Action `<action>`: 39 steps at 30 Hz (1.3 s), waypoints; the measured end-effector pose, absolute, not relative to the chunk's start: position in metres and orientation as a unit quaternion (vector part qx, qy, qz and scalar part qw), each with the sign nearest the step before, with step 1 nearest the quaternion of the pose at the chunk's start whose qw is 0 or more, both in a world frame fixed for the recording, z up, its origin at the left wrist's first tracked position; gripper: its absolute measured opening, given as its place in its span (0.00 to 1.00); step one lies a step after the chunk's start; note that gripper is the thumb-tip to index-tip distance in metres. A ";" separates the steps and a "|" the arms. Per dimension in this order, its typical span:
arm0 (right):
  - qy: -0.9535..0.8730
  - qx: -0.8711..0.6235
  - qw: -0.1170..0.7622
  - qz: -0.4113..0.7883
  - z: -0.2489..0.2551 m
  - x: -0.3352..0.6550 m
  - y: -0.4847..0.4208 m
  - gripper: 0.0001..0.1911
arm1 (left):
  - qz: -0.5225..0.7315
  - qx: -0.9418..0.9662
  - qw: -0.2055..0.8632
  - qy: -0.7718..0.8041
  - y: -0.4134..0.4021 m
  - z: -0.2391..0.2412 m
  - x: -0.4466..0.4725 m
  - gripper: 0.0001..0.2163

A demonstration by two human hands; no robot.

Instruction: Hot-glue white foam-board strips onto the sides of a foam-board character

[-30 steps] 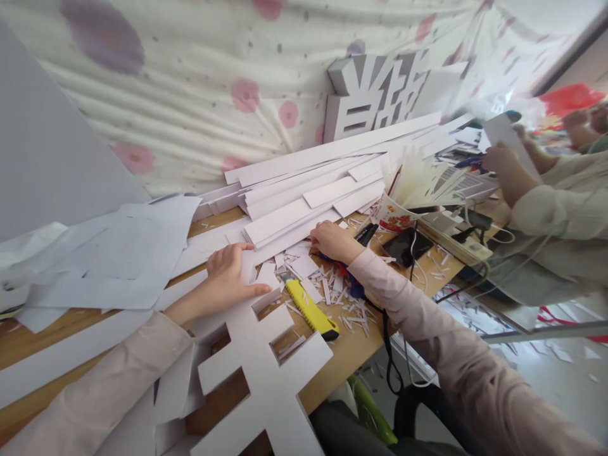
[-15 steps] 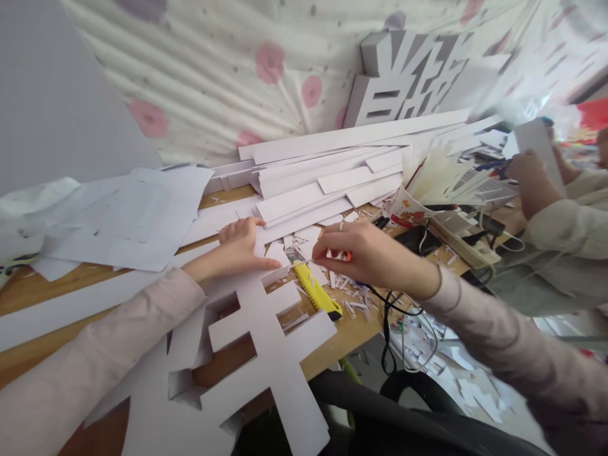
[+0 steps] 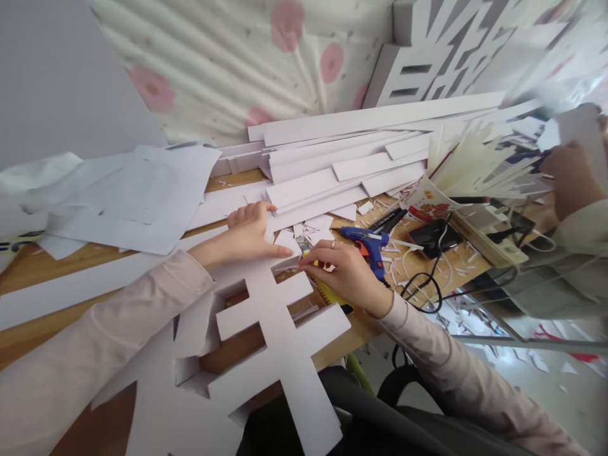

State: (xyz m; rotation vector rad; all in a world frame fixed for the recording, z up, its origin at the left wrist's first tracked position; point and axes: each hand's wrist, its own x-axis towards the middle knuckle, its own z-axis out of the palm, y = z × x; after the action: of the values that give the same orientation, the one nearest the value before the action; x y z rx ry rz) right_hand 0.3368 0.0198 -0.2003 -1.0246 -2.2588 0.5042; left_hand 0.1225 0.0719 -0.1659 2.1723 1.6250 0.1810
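Note:
A large white foam-board letter (image 3: 280,297) with cut-out gaps and deep side walls lies over the table's front edge. My left hand (image 3: 251,237) rests on its far end, thumb and index finger spread apart. At the notch beside that thumb, my right hand (image 3: 339,272) is closed in a pinch. Whatever sits between its fingertips is too small to make out. Under the right hand lies a yellow utility knife (image 3: 332,296), mostly covered. Just behind that hand is a blue hot glue gun (image 3: 368,240) with its nozzle toward the left.
White strips (image 3: 323,183) are stacked at the back, with paper sheets (image 3: 137,196) to the left. Another white letter piece (image 3: 403,76) leans on the curtain. A printed paper cup (image 3: 427,201), cables and scraps lie right. A co-worker's hand (image 3: 574,171) is at far right.
My right hand has moved left and slightly down to the letter's notch, covering more of the knife and uncovering the glue gun. My left hand stays on the letter. The view has shifted.

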 end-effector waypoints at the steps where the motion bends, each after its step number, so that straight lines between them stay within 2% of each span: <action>1: -0.846 -0.392 0.308 0.192 -0.203 0.337 0.020 0.05 | 0.062 0.780 0.212 0.586 0.072 -0.166 0.122 0.44; 6: -0.829 -0.403 0.338 0.192 -0.209 0.332 0.023 0.04 | 0.049 0.772 0.214 0.596 0.076 -0.167 0.122 0.47; 23: -0.773 -0.430 0.424 0.194 -0.228 0.322 0.022 0.04 | 0.045 0.750 0.221 0.622 0.073 -0.159 0.128 0.47; 39: -0.767 -0.408 0.479 0.122 -0.239 0.323 0.022 0.06 | 0.046 0.750 0.223 0.621 0.073 -0.156 0.130 0.47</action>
State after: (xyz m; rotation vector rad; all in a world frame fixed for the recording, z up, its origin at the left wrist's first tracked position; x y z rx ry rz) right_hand 0.3226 0.0222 -0.2393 -0.9959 -1.8727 0.2975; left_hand 0.1301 0.0733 -0.1564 2.0695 1.7156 0.1279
